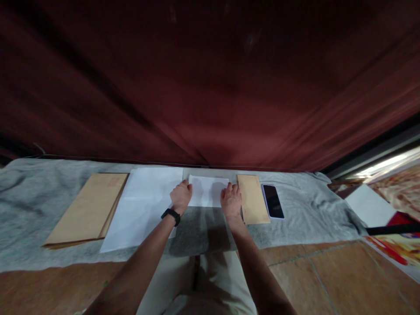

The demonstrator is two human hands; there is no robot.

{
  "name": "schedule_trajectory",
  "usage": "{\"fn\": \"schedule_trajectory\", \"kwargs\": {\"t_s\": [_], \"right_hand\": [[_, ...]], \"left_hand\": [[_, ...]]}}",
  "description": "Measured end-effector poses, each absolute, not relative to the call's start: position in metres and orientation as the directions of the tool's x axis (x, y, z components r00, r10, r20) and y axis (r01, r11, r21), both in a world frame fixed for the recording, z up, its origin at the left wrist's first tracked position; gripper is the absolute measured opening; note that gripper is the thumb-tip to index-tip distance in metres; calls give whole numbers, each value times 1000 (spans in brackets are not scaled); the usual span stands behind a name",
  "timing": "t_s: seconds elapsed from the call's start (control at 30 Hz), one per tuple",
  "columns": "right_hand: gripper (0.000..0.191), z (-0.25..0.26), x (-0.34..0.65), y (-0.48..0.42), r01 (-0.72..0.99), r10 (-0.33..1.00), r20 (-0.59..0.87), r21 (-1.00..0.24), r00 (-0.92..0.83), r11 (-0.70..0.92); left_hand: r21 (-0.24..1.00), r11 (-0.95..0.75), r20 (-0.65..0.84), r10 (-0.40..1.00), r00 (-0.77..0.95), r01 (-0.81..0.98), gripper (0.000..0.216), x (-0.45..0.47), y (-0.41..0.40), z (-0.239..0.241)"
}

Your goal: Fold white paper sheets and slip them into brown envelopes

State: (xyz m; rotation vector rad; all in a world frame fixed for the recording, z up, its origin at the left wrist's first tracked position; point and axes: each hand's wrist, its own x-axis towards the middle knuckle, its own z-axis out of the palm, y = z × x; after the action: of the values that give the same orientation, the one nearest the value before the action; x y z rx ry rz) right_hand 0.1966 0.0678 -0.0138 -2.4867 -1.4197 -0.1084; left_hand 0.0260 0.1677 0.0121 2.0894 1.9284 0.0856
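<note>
Seen from above, a person's two bare hands rest over a cloth-covered bench (306, 214), with a small folded white paper (208, 191) lying flat between them, in the middle of the row of items. The left hand (181, 195), with a black band (171, 216) on its wrist, is at the paper's left edge, its fingers curled inward; the view is too small and soft to tell whether they pinch the edge. The right hand (231, 200) lies palm down at the paper's right edge, its fingers loosely extended and released. To the left of the paper are large white sheets (141, 210), overlapped by the left hand and forearm, and farther left large brown envelopes (87, 205), one on another. Just beside the right hand is a smaller brown envelope (255, 201), and next to it, on the right, a phone (273, 201) with a dark screen and a pale purple rim, face up. A dark red fabric (210, 100) rises behind the bench. Below the near edge are the person's light trousers (173, 284) and brown floor tiles (344, 271); at far right lies a brightly coloured printed sheet (398, 251).
</note>
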Motion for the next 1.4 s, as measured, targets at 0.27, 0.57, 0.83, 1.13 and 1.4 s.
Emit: {"fn": "schedule_trajectory", "kwargs": {"t_s": [0.27, 0.57, 0.83, 1.13, 1.4], "right_hand": [[47, -54, 163, 63, 942, 916, 291, -271, 276, -198], [48, -59, 162, 62, 946, 911, 305, -248, 279, -206], [46, -62, 165, 60, 950, 911, 319, -251, 260, -184], [45, -49, 169, 92, 950, 943, 285, -301, 175, -85], [47, -58, 197, 93, 966, 940, 275, -214, 204, -147]], "left_hand": [[227, -66, -128, 987, 97, 972, 34, 29, 166, 10], [192, -298, 162, 949, 269, 935, 45, 37, 143, 8], [241, -515, 172, 857, 486, 823, 55, 57, 118, -40], [184, -504, 101, 864, 494, 844, 56, 55, 120, -47], [234, -438, 121, 899, 421, 868, 56, 58, 118, -47]]}}
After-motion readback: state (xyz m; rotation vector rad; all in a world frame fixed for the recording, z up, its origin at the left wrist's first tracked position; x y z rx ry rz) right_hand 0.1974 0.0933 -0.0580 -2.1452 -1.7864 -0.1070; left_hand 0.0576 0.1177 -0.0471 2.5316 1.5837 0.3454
